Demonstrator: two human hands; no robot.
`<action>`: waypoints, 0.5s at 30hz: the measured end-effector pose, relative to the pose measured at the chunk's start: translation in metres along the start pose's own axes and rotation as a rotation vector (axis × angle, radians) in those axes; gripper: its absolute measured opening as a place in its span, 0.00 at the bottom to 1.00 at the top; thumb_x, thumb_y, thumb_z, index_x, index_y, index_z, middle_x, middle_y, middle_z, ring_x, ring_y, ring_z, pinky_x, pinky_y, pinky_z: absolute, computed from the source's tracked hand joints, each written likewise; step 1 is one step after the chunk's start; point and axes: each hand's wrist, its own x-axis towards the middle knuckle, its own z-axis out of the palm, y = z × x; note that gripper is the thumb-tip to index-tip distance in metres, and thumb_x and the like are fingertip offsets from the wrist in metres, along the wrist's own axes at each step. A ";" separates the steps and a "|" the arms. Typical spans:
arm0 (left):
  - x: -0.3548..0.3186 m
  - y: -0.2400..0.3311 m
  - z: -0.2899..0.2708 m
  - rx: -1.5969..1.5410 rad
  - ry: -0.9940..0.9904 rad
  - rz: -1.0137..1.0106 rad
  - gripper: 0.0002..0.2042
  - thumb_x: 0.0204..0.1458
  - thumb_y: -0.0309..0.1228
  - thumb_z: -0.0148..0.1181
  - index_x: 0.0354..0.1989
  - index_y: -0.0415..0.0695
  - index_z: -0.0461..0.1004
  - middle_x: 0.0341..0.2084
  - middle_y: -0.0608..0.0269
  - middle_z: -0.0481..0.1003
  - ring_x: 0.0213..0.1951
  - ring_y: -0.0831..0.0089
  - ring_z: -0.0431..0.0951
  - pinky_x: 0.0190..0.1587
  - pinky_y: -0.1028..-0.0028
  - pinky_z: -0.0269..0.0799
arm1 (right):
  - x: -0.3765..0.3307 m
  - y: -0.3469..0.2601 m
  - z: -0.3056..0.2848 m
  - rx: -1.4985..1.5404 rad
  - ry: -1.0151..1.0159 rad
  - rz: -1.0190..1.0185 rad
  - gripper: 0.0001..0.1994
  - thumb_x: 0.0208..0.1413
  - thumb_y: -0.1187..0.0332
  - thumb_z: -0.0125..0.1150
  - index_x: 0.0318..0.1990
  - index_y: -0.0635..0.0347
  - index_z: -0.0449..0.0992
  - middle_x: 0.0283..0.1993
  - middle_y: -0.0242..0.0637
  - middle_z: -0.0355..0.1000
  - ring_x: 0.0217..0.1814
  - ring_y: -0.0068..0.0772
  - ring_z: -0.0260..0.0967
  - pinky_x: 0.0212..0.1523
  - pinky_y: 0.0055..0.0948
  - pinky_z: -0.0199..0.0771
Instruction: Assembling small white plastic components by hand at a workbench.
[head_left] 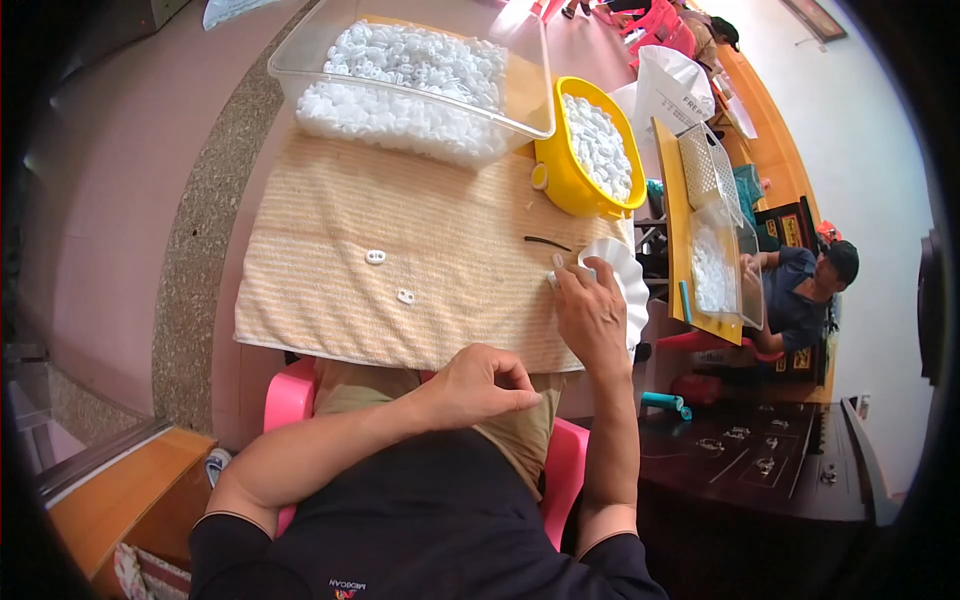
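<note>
My right hand [592,312] rests at the right edge of a striped beige cloth [400,250], its fingers on a white scalloped dish [620,275] and pinching a small white plastic piece. My left hand [485,385] hovers over my lap near the cloth's front edge, fingers curled together; nothing shows in it. Two small white plastic pieces [375,257] [405,297] lie loose on the cloth. A thin dark strip [547,242] lies near the dish.
A clear plastic bin [420,75] full of white pieces stands at the back, a yellow bowl [575,175] of the same pieces to its right. Another person [800,290] sits at a wooden table with baskets on the right. I sit on a pink chair [290,395].
</note>
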 end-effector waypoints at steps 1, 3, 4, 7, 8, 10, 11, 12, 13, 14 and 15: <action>0.000 0.001 0.000 -0.002 0.002 0.000 0.08 0.48 0.29 0.66 0.29 0.37 0.78 0.23 0.68 0.77 0.28 0.86 0.72 0.32 0.81 0.69 | 0.001 0.001 0.004 -0.025 -0.013 -0.019 0.12 0.44 0.77 0.57 0.39 0.61 0.75 0.41 0.40 0.75 0.51 0.48 0.67 0.50 0.38 0.68; 0.000 0.004 -0.001 -0.005 0.003 -0.019 0.07 0.48 0.29 0.66 0.29 0.37 0.78 0.23 0.69 0.77 0.28 0.86 0.72 0.32 0.81 0.69 | 0.001 0.000 0.009 -0.050 -0.029 -0.040 0.12 0.43 0.78 0.56 0.38 0.61 0.75 0.41 0.40 0.75 0.51 0.48 0.66 0.50 0.38 0.68; 0.000 0.004 -0.001 -0.006 0.003 -0.019 0.07 0.48 0.29 0.66 0.29 0.37 0.78 0.23 0.69 0.77 0.28 0.86 0.72 0.32 0.81 0.69 | 0.001 -0.002 0.010 -0.035 -0.020 -0.035 0.12 0.43 0.78 0.56 0.38 0.61 0.76 0.40 0.41 0.75 0.51 0.48 0.66 0.50 0.38 0.68; 0.000 0.004 -0.001 -0.032 0.008 -0.015 0.07 0.48 0.29 0.66 0.29 0.37 0.78 0.23 0.69 0.77 0.28 0.86 0.72 0.32 0.81 0.69 | 0.003 -0.006 0.011 0.008 -0.020 -0.028 0.12 0.43 0.78 0.55 0.38 0.61 0.76 0.39 0.41 0.74 0.51 0.47 0.67 0.50 0.38 0.68; 0.000 0.004 -0.001 -0.020 0.009 -0.013 0.07 0.48 0.29 0.66 0.29 0.37 0.78 0.23 0.69 0.77 0.28 0.86 0.72 0.32 0.81 0.69 | 0.004 -0.009 0.011 0.036 -0.027 -0.027 0.12 0.42 0.78 0.54 0.38 0.61 0.76 0.38 0.41 0.74 0.51 0.47 0.67 0.50 0.37 0.69; 0.001 0.003 -0.001 -0.006 0.007 -0.009 0.07 0.48 0.29 0.66 0.28 0.37 0.78 0.23 0.69 0.77 0.28 0.86 0.72 0.32 0.81 0.69 | 0.008 -0.017 0.007 0.081 -0.015 -0.042 0.13 0.42 0.78 0.54 0.38 0.61 0.76 0.38 0.41 0.74 0.50 0.46 0.67 0.49 0.37 0.69; 0.001 0.002 0.000 -0.013 0.026 -0.005 0.08 0.47 0.30 0.66 0.26 0.37 0.77 0.21 0.68 0.76 0.26 0.85 0.72 0.30 0.80 0.69 | 0.009 -0.022 0.007 0.126 -0.005 -0.058 0.13 0.42 0.78 0.54 0.38 0.61 0.76 0.37 0.41 0.74 0.50 0.46 0.67 0.49 0.37 0.69; 0.001 0.001 0.001 -0.020 0.045 -0.001 0.08 0.45 0.30 0.65 0.24 0.37 0.76 0.19 0.66 0.75 0.25 0.84 0.71 0.29 0.78 0.68 | 0.011 -0.025 0.010 0.131 -0.004 -0.067 0.13 0.42 0.78 0.54 0.39 0.61 0.76 0.37 0.40 0.73 0.49 0.45 0.67 0.49 0.37 0.69; 0.001 0.001 0.002 -0.017 0.041 0.001 0.08 0.45 0.30 0.65 0.24 0.37 0.76 0.19 0.66 0.75 0.25 0.84 0.71 0.29 0.78 0.68 | 0.014 -0.029 0.010 0.129 0.000 -0.064 0.13 0.42 0.78 0.54 0.39 0.61 0.76 0.37 0.40 0.73 0.49 0.45 0.67 0.49 0.37 0.69; 0.001 0.001 0.002 -0.035 0.038 -0.005 0.08 0.46 0.30 0.65 0.25 0.37 0.76 0.19 0.66 0.76 0.25 0.84 0.72 0.29 0.78 0.68 | 0.017 -0.035 0.010 0.159 -0.005 -0.073 0.13 0.43 0.78 0.54 0.39 0.61 0.76 0.37 0.39 0.73 0.49 0.44 0.67 0.48 0.37 0.69; 0.001 0.001 0.003 -0.054 0.035 -0.012 0.08 0.46 0.30 0.65 0.25 0.37 0.76 0.20 0.66 0.76 0.25 0.84 0.72 0.29 0.78 0.68 | 0.020 -0.039 0.010 0.189 -0.010 -0.083 0.13 0.43 0.77 0.54 0.39 0.61 0.76 0.37 0.39 0.73 0.48 0.43 0.67 0.48 0.37 0.69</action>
